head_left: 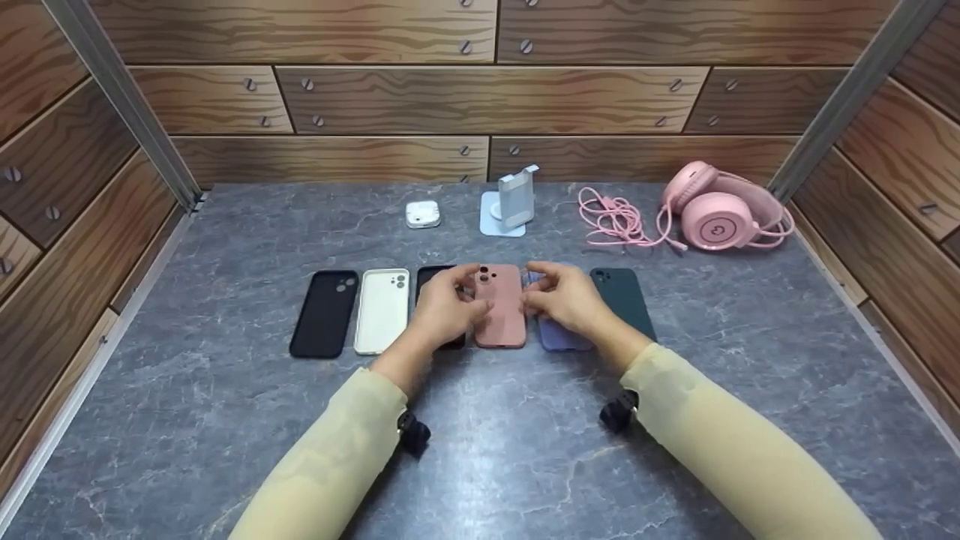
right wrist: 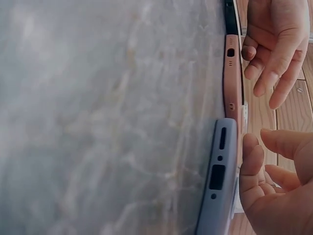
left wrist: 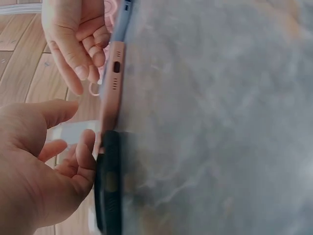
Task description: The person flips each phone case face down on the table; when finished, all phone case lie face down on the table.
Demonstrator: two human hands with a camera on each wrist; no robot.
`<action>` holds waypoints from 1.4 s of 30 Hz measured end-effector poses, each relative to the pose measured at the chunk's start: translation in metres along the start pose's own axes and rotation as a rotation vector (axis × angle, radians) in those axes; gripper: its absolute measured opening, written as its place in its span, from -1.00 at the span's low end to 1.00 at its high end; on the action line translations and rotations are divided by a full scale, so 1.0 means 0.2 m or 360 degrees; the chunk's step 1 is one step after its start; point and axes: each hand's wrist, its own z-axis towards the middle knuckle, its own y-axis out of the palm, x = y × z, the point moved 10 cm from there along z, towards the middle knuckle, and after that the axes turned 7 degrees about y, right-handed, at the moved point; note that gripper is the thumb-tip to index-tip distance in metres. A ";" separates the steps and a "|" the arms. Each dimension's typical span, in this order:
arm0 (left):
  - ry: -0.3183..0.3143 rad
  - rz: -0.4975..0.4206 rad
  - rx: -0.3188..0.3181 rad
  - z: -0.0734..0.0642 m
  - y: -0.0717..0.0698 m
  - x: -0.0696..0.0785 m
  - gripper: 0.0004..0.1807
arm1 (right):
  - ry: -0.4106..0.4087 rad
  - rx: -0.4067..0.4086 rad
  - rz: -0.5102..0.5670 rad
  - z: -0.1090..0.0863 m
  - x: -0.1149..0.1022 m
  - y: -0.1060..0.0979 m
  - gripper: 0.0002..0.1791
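**Your left hand and right hand flank a smooth pink rectangular phone case**

In the head view, the pink case lies between your hands on the grey marble-patterned tabletop. Your left hand partly covers a black rectangular phone case; your right partly covers a lavender rectangular phone case. A white rectangular phone case lies farther left, a dark green rectangular phone case at the right end.

In the left wrist view, your left fingers are loosely bent, thumb apart, gripping nothing; you cannot tell whether they touch the pink case.

In the right wrist view, your right fingers are likewise relaxed around nothing, near the lavender case. The pink case's port end shows beyond it.
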 end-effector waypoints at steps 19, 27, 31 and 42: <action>-0.0045 0.0106 0.0158 -0.09 -0.37 -0.11 -0.38 | -0.0118 -0.0042 0.0149 -0.03 -0.15 0.13 -0.37; -0.0108 0.0165 0.0109 -0.11 -0.39 -0.20 -0.36 | -0.0235 0.0014 0.0067 -0.03 -0.25 0.25 -0.39; -0.0130 0.0160 0.0091 -0.12 -0.38 -0.24 -0.36 | -0.0224 -0.0049 0.0136 -0.01 -0.26 0.33 -0.37; -0.0116 0.0216 0.0045 -0.11 -0.35 -0.28 -0.40 | -0.0124 -0.0060 -0.0035 0.03 -0.22 0.39 -0.34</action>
